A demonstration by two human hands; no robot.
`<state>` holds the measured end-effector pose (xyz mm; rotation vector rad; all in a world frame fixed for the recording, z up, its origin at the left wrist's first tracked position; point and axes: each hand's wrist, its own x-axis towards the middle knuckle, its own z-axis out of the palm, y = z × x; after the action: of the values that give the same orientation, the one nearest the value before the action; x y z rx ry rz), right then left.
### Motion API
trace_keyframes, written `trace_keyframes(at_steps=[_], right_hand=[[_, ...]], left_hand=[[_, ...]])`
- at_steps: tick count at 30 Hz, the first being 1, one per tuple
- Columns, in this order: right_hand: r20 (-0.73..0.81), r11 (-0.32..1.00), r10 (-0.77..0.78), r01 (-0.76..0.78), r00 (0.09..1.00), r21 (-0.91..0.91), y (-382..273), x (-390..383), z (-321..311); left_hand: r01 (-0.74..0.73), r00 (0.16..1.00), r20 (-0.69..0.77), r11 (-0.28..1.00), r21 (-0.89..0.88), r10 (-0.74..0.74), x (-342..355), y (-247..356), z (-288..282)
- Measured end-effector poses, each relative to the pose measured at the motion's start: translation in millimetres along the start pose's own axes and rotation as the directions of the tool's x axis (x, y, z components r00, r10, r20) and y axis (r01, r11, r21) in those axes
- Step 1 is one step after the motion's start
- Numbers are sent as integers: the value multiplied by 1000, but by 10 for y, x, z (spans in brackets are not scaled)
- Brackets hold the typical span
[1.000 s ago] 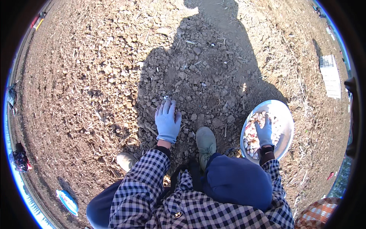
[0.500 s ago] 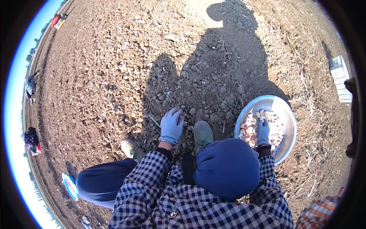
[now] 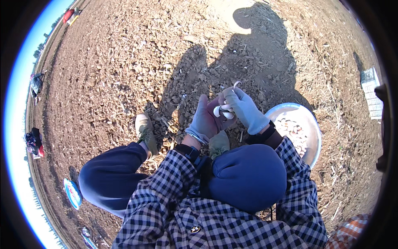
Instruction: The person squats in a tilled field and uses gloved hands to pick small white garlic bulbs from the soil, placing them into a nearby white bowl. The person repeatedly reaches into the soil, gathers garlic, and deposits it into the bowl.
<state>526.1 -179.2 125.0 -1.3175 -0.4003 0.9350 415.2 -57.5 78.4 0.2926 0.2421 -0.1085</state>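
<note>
Now bringing the right hand (image 3: 247,111) from the metal bowl (image 3: 314,135) to the raised left hand (image 3: 204,121), spreading the left palm under plump, smooth, whitish garlic cloves (image 3: 217,111), and curling the right over them, with grip partly hidden.

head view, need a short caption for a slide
Gloved left hand and right hand meet around several pale cloves above crumbly soil, a metal bowl of more cloves to the right.

Count: 2 gloved hands (image 3: 248,111), at least 3 garlic cloves (image 3: 217,111) at the hands, 1 metal bowl (image 3: 314,130), its cloves too many to count, 2 boots (image 3: 145,128), 1 blue-rimmed basin (image 3: 77,205)
</note>
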Motion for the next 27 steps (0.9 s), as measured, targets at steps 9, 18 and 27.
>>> trace_keyframes(at_steps=[9,18,27], right_hand=[[62,877,178,-187,982,442,-410,885,-110],[-85,858,493,-468,866,210,-58,2603,-462],[-241,637,100,-248,965,-730,689,3773,-595]], left_hand=[[-64,995,-95,940,-336,34,503,388,-289],[28,998,-33,843,-537,-54,604,926,-1084],[-96,966,-250,795,-598,-71,548,1318,-1522]])
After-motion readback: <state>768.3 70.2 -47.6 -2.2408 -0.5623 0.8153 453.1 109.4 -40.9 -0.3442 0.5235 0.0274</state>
